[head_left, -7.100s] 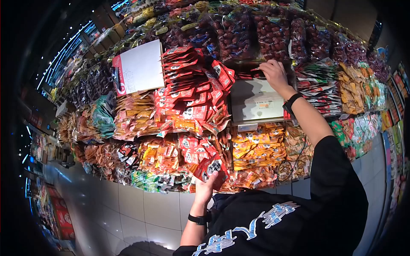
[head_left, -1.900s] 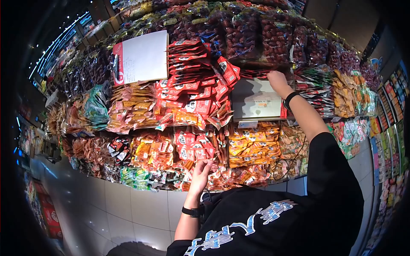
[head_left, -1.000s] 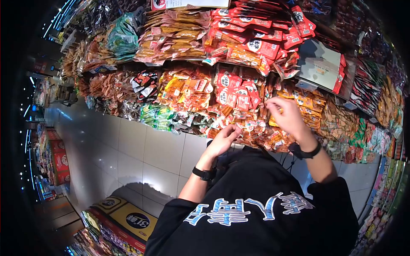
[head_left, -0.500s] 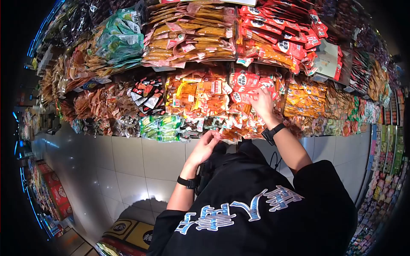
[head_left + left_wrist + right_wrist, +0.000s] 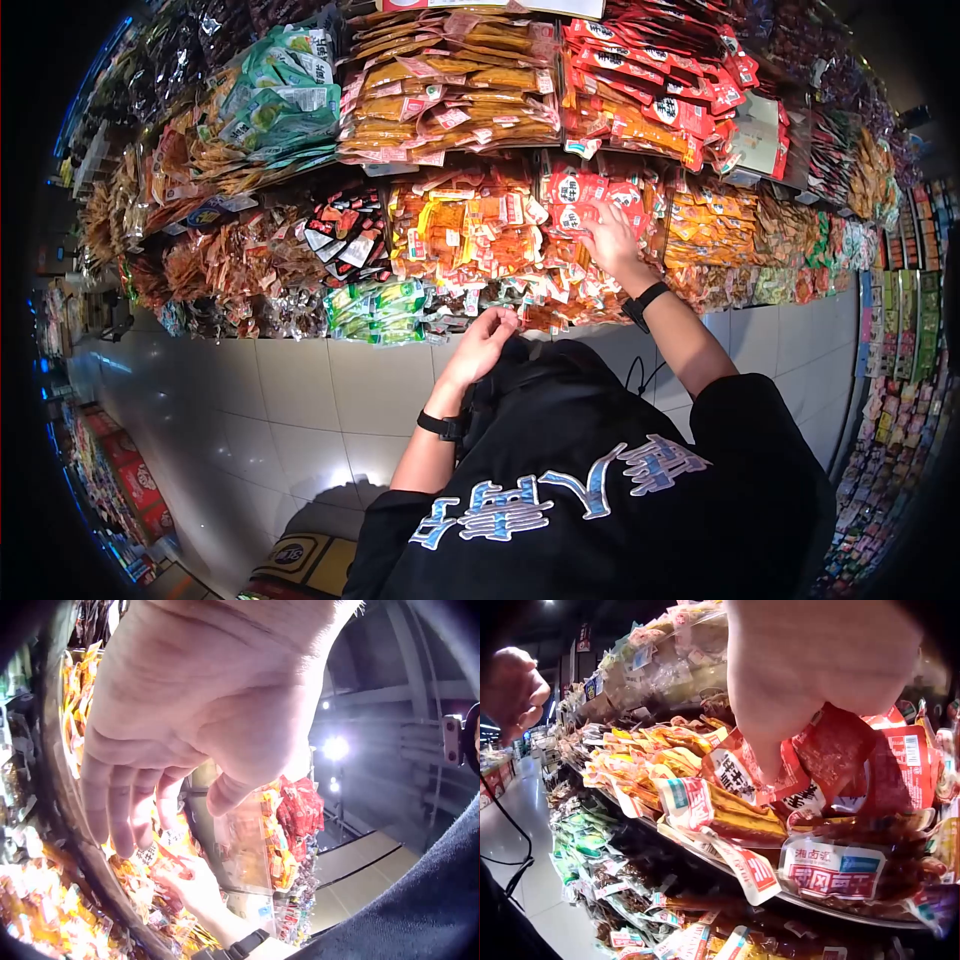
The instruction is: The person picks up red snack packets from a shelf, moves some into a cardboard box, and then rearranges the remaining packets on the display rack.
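My right hand (image 5: 612,243) reaches into a pile of red snack packets (image 5: 572,190) on the lower shelf tier. In the right wrist view its thumb points down among them, and a tilted red snack packet (image 5: 834,742) lies between thumb and fingers, partly hidden by the hand. My left hand (image 5: 484,345) hangs in front of the shelf's lower edge, fingers loosely curled, holding nothing. In the left wrist view its fingers overlap the orange and red packets behind, with the right hand (image 5: 196,889) beyond.
Yellow-orange packets (image 5: 470,225) lie left of the red pile and orange ones (image 5: 710,225) right of it. On the upper tier are stacked brown packets (image 5: 460,90), more red packets (image 5: 650,75) and a whitish box (image 5: 762,140). Green packets (image 5: 375,310) hang low. Tiled floor (image 5: 300,385) lies below.
The left hand's red packet has gone from it. My right hand has left the upper tier by the whitish box and come down to the lower red packets. The view has shifted left.
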A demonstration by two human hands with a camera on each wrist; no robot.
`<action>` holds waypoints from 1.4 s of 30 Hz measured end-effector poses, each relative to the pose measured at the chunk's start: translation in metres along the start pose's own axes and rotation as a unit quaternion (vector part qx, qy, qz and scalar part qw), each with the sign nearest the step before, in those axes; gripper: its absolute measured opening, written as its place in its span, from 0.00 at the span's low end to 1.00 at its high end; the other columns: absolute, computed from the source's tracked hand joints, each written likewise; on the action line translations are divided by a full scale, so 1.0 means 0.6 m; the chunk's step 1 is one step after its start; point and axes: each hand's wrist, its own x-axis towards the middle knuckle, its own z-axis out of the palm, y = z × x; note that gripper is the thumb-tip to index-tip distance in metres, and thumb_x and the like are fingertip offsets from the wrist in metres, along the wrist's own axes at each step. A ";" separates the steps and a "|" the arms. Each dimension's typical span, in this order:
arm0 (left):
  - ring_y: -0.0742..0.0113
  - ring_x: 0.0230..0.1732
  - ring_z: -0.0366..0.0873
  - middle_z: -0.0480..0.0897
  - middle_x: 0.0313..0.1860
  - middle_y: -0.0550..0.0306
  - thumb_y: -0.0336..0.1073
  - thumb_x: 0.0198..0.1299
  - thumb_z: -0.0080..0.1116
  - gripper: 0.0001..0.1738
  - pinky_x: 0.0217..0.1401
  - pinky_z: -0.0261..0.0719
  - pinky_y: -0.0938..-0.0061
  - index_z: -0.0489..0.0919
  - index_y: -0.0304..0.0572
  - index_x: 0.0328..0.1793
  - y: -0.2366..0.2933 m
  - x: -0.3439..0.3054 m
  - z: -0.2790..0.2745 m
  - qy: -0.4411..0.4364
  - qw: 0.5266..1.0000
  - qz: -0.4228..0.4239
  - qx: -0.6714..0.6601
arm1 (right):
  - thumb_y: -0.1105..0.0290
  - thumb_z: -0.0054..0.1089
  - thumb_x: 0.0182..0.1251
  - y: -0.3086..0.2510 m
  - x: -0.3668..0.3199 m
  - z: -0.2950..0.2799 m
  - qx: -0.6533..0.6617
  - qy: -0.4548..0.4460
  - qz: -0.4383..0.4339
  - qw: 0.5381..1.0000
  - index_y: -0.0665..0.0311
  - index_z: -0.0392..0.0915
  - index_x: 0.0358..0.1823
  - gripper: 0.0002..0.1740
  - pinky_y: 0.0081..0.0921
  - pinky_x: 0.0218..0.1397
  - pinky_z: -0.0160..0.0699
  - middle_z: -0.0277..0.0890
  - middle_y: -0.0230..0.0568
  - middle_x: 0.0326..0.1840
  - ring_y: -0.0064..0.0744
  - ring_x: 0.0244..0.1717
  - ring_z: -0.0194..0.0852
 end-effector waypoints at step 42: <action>0.60 0.67 0.75 0.78 0.67 0.55 0.44 0.74 0.54 0.24 0.72 0.74 0.56 0.70 0.47 0.73 0.128 0.112 0.472 0.070 0.871 0.185 -0.449 | 0.65 0.71 0.62 0.134 -0.123 -0.256 0.428 0.109 -0.107 0.891 0.75 0.75 0.60 0.29 0.40 0.68 0.70 0.72 0.57 0.63 0.54 0.65 0.72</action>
